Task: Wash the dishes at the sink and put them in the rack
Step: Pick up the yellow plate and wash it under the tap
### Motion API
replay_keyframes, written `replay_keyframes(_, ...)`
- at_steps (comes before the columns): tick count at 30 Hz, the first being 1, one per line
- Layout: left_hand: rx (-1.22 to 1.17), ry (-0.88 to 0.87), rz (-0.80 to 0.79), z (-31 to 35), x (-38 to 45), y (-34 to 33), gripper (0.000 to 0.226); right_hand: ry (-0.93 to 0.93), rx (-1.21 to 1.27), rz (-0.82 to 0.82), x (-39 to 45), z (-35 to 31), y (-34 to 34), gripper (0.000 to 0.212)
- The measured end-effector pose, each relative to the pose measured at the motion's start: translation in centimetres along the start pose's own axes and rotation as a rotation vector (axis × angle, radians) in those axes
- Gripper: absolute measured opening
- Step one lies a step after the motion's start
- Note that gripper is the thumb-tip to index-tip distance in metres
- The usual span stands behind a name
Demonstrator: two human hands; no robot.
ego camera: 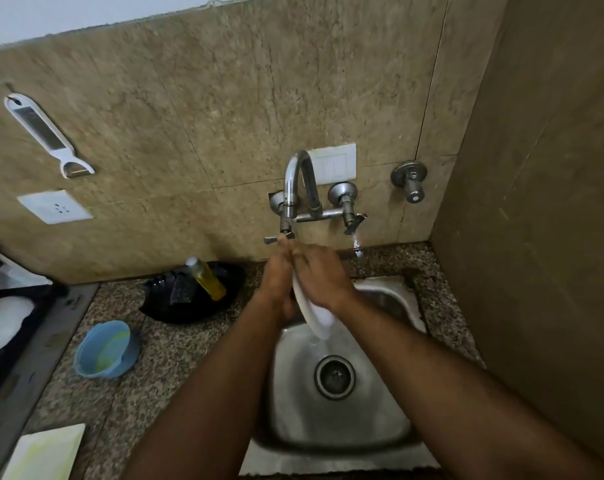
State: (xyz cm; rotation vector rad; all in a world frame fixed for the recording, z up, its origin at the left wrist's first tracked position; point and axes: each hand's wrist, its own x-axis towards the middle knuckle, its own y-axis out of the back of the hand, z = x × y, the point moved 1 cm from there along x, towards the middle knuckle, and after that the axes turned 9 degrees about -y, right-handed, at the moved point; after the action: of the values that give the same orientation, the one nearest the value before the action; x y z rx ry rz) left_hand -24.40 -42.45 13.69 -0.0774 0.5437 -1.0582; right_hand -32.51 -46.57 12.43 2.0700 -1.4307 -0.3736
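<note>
Head view over a steel sink (342,403) set in a speckled granite desk (162,344). Both hands meet under the spout of a wall-mounted tap (295,188). The left hand (278,282) holds a white plate (316,318) from behind, its fingers mostly hidden by the plate and by the other hand. The right hand (323,277) lies across the plate's near face with fingers laid over it; whether they curl round the rim cannot be told. The plate stands on edge, tilted, above the basin; only its lower edge and part of one face show. Water runs off the plate's lower edge toward the drain (334,377), but the stream itself is faint and blurred.

On the desk left of the sink: a black tray (176,306) carrying a yellow bottle (207,277) lying aslant, its label unreadable; a blue cup (105,349) tipped on its side; and a pale square plate (46,453), cut off by the lower frame edge. At the far left, a dark rack (20,327) holds a white dish (2,323), both cropped by the frame. A white peeler (47,136) hangs on the tiled wall above a socket plate (55,206).
</note>
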Motion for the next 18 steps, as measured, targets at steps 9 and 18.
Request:
replay_keyframes(9,0.315,-0.139,0.08,-0.4,0.5,0.5,0.042,-0.127,0.044,0.003,0.6,1.4,-1.7,0.034)
replay_keyframes(18,0.05,-0.033,-0.054,0.9,-0.6,-0.4,0.056,-0.077,0.089,0.051,1.0,0.1,-0.3,0.036)
